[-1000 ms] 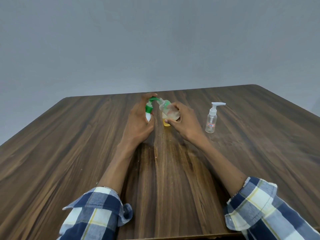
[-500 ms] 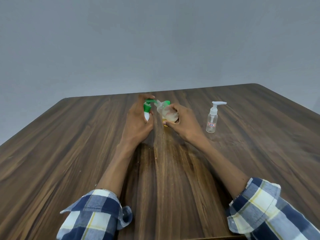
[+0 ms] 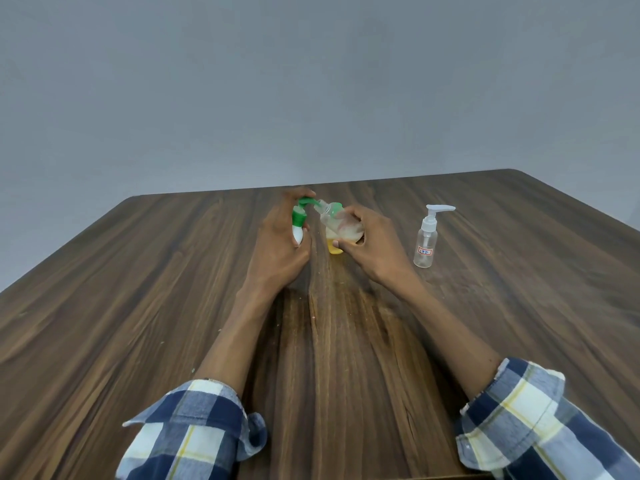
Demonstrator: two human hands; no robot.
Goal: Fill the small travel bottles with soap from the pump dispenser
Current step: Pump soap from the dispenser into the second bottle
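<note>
My left hand (image 3: 277, 244) grips a white pump dispenser (image 3: 298, 225) with a green pump head, a finger lying on top of the pump. Its green spout meets the mouth of a small clear travel bottle (image 3: 337, 225), which my right hand (image 3: 374, 244) holds tilted toward the spout. Pale liquid lies in the bottle's lower part. Something yellow (image 3: 335, 248) shows on the table just under that bottle; I cannot tell what it is. A second small clear bottle (image 3: 426, 242) with a white pump top stands upright to the right, untouched.
The brown wooden table (image 3: 173, 306) runs back to a far edge against a plain grey wall. Its right corner is rounded. My checked sleeves are rolled up at the bottom of the view.
Both hands stay joined at the spout and bottle mouth. The dispenser's pump head and the tilted bottle have shifted only slightly; the standing bottle has not moved.
</note>
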